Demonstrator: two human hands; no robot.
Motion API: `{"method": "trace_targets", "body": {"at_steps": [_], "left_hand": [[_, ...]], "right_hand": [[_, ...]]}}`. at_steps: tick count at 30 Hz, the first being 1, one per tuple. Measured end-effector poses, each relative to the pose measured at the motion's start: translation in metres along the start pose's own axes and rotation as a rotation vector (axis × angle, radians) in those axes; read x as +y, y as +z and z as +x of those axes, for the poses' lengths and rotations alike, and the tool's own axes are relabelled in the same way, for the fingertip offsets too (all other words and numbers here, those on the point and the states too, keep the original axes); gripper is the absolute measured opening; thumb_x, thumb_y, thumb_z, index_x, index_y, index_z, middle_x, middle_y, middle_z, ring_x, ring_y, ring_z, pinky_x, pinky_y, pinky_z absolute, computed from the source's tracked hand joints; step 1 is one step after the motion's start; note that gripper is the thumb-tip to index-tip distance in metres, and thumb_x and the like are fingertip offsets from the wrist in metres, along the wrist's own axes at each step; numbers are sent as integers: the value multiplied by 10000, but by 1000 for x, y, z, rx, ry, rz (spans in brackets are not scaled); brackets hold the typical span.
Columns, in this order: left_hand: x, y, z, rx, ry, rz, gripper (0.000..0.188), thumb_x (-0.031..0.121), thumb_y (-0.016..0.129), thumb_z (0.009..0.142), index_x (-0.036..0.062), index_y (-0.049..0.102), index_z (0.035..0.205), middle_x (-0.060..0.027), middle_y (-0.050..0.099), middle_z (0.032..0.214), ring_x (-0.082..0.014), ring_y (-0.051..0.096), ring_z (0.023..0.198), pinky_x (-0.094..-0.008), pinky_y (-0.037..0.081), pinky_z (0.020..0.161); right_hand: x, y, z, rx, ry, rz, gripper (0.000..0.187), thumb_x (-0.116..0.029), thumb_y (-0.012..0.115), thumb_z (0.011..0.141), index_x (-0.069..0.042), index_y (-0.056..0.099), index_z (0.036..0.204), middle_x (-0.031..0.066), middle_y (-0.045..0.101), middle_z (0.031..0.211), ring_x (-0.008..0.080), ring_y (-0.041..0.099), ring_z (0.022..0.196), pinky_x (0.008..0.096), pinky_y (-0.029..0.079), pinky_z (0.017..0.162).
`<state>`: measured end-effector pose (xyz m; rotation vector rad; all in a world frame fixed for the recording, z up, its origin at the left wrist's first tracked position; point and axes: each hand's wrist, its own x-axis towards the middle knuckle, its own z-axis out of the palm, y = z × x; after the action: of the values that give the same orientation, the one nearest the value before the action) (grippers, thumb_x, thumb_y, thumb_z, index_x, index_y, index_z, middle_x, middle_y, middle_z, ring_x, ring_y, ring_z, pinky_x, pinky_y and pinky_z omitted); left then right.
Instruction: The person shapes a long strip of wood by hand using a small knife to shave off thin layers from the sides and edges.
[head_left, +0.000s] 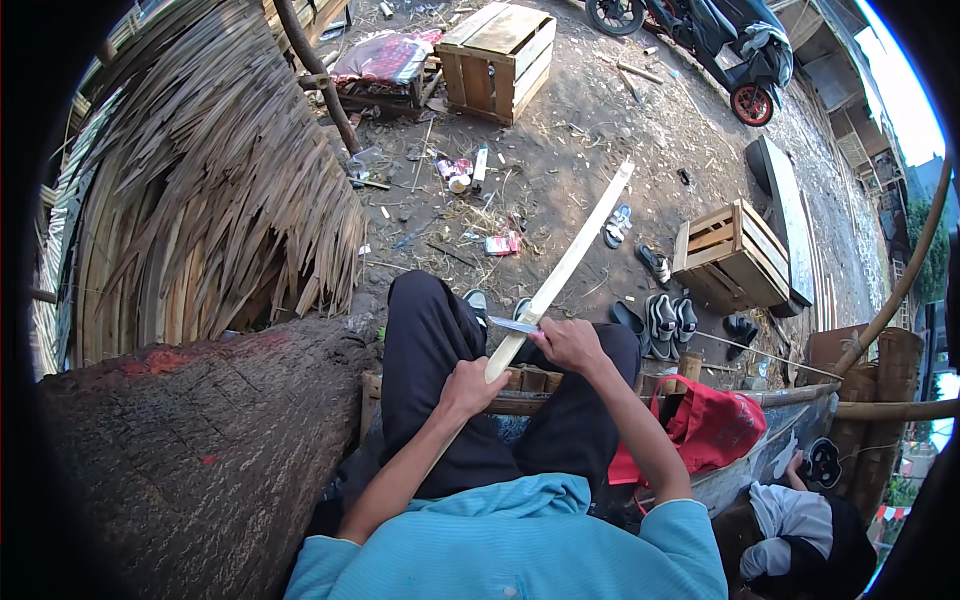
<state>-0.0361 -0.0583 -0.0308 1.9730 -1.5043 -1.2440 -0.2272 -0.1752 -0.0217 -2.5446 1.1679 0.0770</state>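
The person has two hands at work on one pale wooden strip (573, 262). It slants over the lap between the two raised knees (420, 300), its far end reaching out above the dirt ground (560, 180). The left grip (468, 388) is closed around the strip near its lower end. The right grip (570, 345) is wrapped around the handle of one knife, whose single blade (512, 325) lies across the strip just above the left grip; most of the handle is hidden by the fingers.

Two slatted wooden crates stand on the ground, one at the top (483, 85) and one to the right (728, 262). One pair of black-and-white sneakers (662, 328) sits near the right-hand crate. One motorbike (725, 50) shows two wheels. One red bag (712, 425) lies beside the right arm, and one other person (800, 525) is at lower right.
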Motion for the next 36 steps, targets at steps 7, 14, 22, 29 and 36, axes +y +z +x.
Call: {"method": "trace_targets", "body": {"at_steps": [7, 14, 22, 29, 36], "left_hand": [[-3, 3, -2, -2, 53, 91, 472, 422, 640, 772, -43, 626, 852, -256, 635, 775, -389, 639, 753, -448, 512, 689], [2, 4, -1, -13, 26, 92, 466, 420, 638, 778, -35, 627, 875, -253, 638, 791, -387, 638, 770, -454, 511, 704], [3, 4, 4, -38, -25, 205, 418, 371, 647, 789, -32, 634, 899, -238, 648, 829, -365, 646, 815, -442, 518, 739], [3, 6, 2, -43, -7, 226, 422, 371, 656, 781, -36, 631, 893, -235, 650, 827, -360, 647, 815, -437, 518, 737], [1, 8, 5, -22, -1, 224, 445, 402, 662, 775, -33, 620, 859, -237, 644, 811, -381, 638, 790, -449, 513, 715]], "right_hand": [[41, -7, 13, 130, 239, -56, 432, -437, 425, 918, -78, 553, 715, 175, 581, 575, 371, 586, 541, 469, 447, 497], [23, 8, 5, -71, -22, -69, 459, -455, 421, 916, -58, 573, 744, 164, 599, 584, 362, 605, 556, 471, 461, 510], [26, 43, 4, 14, 132, 91, 432, -424, 421, 924, -53, 575, 767, 202, 607, 643, 387, 616, 648, 498, 478, 603], [23, 44, 2, 97, 278, 101, 426, -424, 429, 923, -58, 549, 742, 181, 601, 628, 377, 608, 635, 490, 468, 584], [11, 51, -2, 120, 243, 109, 430, -444, 435, 915, -71, 553, 736, 175, 600, 621, 377, 606, 616, 484, 474, 571]]}}
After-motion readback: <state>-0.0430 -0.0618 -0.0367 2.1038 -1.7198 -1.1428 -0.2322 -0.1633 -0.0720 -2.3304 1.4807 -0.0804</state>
